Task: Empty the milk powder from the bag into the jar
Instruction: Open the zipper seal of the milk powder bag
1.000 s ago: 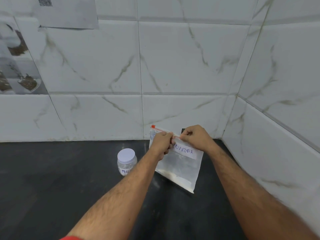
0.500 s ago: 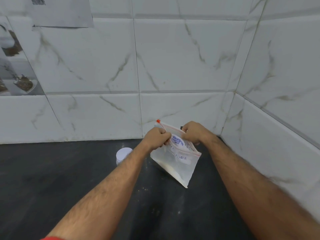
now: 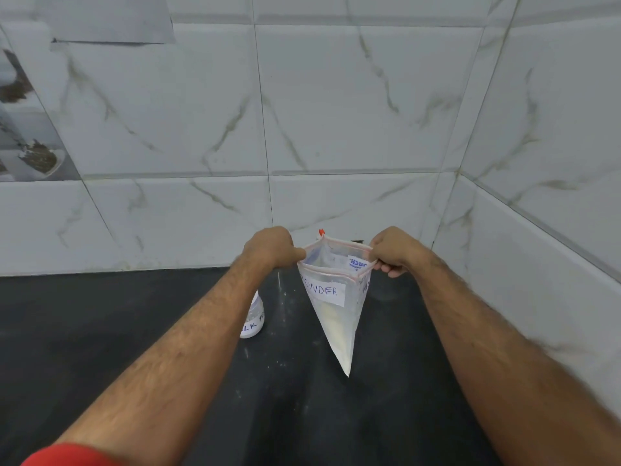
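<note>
At the near left edge of the view, a red sleeve (image 3: 64, 454) is seen, and two bare forearms reach away over the dark countertop (image 3: 100, 331). Farther in, a clear zip bag (image 3: 336, 317) is held above the countertop, its lower corner pointing down and pale milk powder (image 3: 331, 326) gathered in its lower part. A white label (image 3: 324, 291) with handwritten letters is fixed to its near face. The bag's mouth is pulled apart: one side of the rim is pinched by the left hand (image 3: 268, 247), the other by the right hand (image 3: 393, 250), fingers curled on the plastic. Left of the bag, the jar (image 3: 253, 317) stands on the countertop, partly hidden behind the left forearm. Beyond, marbled white wall tiles (image 3: 336, 112) are met by the countertop, and a paper sheet (image 3: 111, 18) is stuck at the far left.
</note>
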`<state>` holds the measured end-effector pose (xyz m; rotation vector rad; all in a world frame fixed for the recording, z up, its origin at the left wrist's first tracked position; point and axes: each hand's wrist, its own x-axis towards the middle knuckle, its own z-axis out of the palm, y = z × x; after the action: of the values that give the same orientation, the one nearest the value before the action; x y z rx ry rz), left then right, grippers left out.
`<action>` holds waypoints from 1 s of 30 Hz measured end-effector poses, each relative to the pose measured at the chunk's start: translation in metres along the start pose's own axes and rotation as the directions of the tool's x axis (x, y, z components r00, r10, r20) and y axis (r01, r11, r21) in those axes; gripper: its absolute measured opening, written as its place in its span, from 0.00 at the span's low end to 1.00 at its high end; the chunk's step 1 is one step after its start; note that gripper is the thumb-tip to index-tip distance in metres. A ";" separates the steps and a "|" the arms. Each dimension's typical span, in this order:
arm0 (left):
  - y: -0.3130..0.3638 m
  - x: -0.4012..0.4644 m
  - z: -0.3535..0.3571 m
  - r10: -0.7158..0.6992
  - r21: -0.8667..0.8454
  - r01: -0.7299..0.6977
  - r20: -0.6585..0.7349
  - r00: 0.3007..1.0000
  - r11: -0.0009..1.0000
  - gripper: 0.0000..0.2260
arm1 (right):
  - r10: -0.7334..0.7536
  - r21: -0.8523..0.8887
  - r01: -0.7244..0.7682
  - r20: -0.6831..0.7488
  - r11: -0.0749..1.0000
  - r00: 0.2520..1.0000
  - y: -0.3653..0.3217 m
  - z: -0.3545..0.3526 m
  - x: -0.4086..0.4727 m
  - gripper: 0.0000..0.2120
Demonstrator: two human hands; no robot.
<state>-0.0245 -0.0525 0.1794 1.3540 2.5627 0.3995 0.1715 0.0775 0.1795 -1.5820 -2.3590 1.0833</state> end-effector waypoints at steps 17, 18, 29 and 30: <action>0.049 0.033 0.013 0.189 0.104 -0.176 -0.124 0.974 0.979 0.13 | -0.170 -0.200 0.084 -0.464 0.976 0.869 0.016 0.015 0.015 0.09; 0.045 0.032 0.024 0.185 0.134 -0.174 -0.076 0.980 0.976 0.13 | -0.137 -0.248 0.042 -0.382 0.968 0.914 0.024 0.023 0.019 0.09; 0.040 0.038 0.039 0.146 -0.081 -0.161 -0.172 0.974 0.984 0.13 | -0.123 -0.162 0.065 -0.383 0.985 0.915 0.028 0.002 0.031 0.12; 0.043 0.039 0.038 0.143 -0.093 -0.162 -0.179 0.973 0.982 0.13 | -0.130 -0.169 0.068 -0.395 0.983 0.909 0.026 -0.001 0.032 0.12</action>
<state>-0.0011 0.0080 0.1554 1.5445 2.5353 0.6994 0.1780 0.1104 0.1554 -1.5313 -2.2445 0.4997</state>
